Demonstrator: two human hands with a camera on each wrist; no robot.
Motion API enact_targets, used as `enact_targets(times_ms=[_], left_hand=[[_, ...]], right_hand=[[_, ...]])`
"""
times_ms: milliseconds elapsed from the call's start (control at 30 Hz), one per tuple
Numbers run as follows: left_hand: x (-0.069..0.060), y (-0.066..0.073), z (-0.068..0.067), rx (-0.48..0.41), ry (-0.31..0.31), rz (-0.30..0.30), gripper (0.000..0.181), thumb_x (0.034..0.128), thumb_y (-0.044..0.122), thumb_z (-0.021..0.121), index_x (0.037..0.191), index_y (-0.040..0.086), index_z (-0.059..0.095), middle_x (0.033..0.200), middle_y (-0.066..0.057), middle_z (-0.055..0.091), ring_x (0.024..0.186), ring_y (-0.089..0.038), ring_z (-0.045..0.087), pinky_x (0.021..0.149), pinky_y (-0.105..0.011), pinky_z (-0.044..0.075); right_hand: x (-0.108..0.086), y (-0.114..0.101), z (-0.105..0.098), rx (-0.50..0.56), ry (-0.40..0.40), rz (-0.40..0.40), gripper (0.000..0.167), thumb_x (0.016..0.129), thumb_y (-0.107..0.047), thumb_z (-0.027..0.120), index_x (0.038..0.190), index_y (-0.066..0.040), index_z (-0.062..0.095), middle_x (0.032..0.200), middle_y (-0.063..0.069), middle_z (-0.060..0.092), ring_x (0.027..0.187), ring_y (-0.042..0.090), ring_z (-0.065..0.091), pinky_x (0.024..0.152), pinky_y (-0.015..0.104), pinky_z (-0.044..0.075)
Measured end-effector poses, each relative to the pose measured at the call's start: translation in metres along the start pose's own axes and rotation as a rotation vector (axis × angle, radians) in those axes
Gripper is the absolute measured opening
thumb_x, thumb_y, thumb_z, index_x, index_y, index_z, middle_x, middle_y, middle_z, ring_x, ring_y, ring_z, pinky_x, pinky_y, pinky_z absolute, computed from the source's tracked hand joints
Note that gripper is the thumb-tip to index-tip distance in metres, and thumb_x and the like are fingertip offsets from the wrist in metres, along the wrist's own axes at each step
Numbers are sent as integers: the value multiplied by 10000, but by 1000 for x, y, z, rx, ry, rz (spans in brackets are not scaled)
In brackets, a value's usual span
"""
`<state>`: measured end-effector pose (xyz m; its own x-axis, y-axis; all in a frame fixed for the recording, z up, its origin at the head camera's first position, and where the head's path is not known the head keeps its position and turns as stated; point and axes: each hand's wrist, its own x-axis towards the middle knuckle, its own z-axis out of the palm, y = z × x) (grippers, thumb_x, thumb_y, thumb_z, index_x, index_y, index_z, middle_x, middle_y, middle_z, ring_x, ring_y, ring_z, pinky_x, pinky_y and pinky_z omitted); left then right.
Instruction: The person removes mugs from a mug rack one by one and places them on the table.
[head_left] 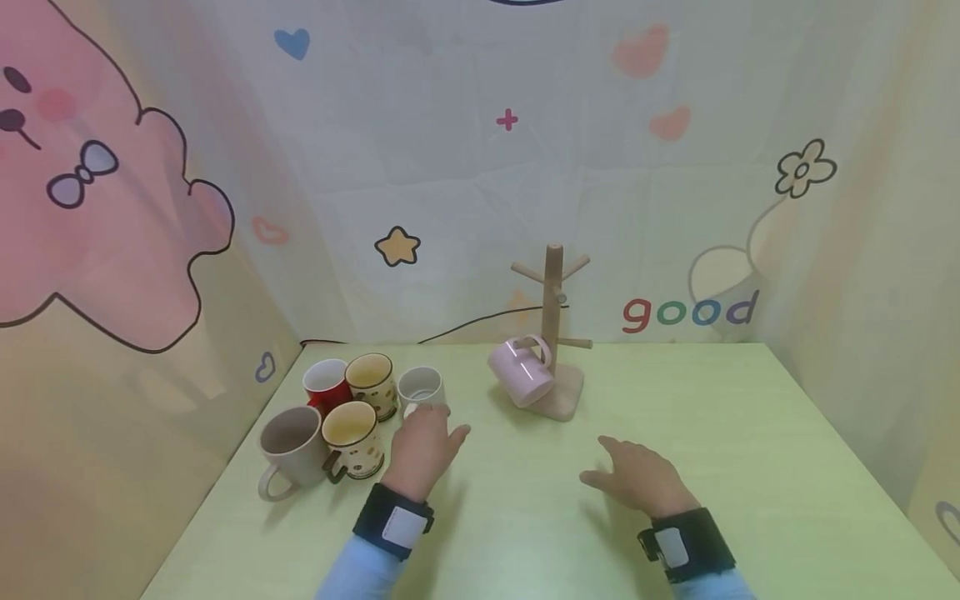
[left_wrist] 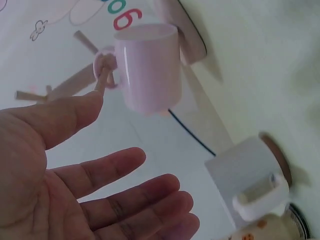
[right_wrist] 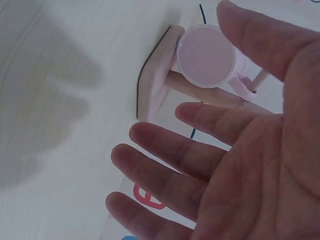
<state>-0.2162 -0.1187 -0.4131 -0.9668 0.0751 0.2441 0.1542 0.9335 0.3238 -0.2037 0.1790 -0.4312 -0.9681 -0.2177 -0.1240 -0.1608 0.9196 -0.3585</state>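
Observation:
A pink mug (head_left: 521, 372) hangs tilted by its handle from a low peg of the wooden mug tree (head_left: 552, 308). My left hand (head_left: 422, 446) is in front of the white mug (head_left: 422, 386) and hides part of it. In the left wrist view its fingers (left_wrist: 135, 207) are apart and hold nothing, and the white mug (left_wrist: 250, 175) stands beyond them. To the right of the tree's base, my right hand (head_left: 637, 475) hovers over the table with fingers spread. The right wrist view shows its bare palm, with the pink mug (right_wrist: 206, 56) beyond the thumb.
Left of the white mug stand a red mug (head_left: 327, 385), two cream patterned mugs (head_left: 360, 454) with dark handles, and a large grey-beige mug (head_left: 296, 450). All are on the pale green table (head_left: 517, 517). A printed curtain (head_left: 465, 167) hangs along the table's back edge.

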Motion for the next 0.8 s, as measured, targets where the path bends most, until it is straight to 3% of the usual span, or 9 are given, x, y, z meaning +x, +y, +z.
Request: enact_targets(times_ms=[267,400,600,800], left_hand=[[16,10,23,24,-81,18,395,918,379,701,1063,12,693,947,-138,662,849,-285,632,673,-412,528],[29,17,28,22,-108,31,429,937,403,675,1089,2,682,950,-147,654,831,-276,633,671,-399,531],[62,28,29,66,-63,82,419,948,402,657,1006,-13,672,868,-150,623,763,-293,623,637,-404,511],[93,40,25,61,-24,102,440,980,420,598,965,-12,684,844,-147,613,740,-292,621,588,-421,520]], right_hand=[[9,6,5,-6,28,-8,726,900,-466,678,1357,74,516,1265,300,593,1196,477,539,949,612,441],[19,7,-1,-35,102,-25,717,903,-454,683,1345,87,522,1247,315,596,1170,480,556,907,602,474],[42,6,-18,-77,221,-38,742,914,-429,682,1370,117,470,1233,349,581,1115,488,585,827,587,520],[70,1,-37,-84,281,-20,783,938,-409,657,1440,114,360,1279,364,540,1086,503,591,824,609,512]])
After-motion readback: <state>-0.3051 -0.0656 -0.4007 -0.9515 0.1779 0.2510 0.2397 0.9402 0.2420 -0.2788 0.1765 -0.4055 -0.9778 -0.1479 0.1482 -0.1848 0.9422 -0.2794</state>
